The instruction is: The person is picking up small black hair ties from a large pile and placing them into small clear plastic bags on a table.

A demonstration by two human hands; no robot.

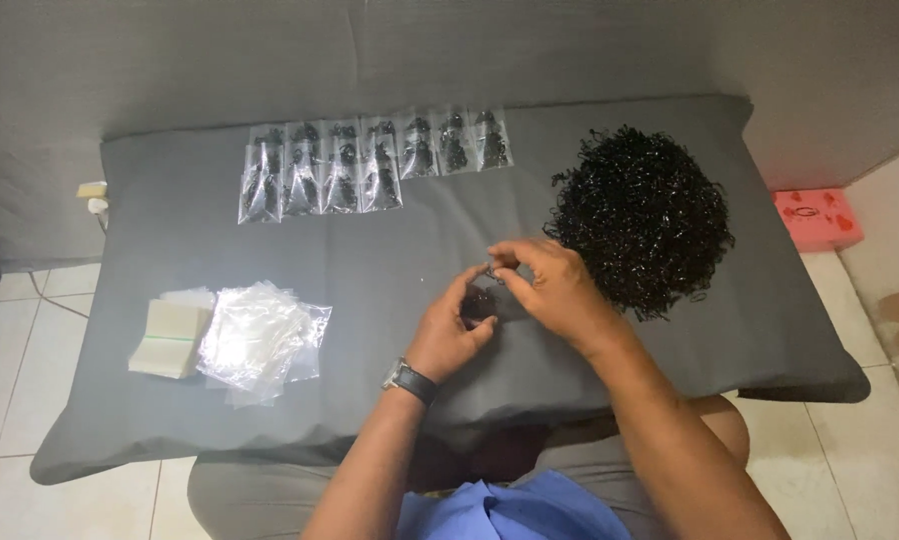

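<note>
Far left on the grey cushion [170,210]: banded stack of empty bags [170,337], then a loose heap of clear bags [258,340]. Above, rows of filled bags [370,160] holding dark pieces. Centre: left hand [452,330], wristwatch [410,380] on it, cupped around a small clump of black pieces [478,303]. Right hand [550,285] pinches a piece at the fingertips. Big black pile [642,220] at right. Risk, as I judge it: soft, sloping cushion, so dropped pieces could roll off or tangle.
</note>
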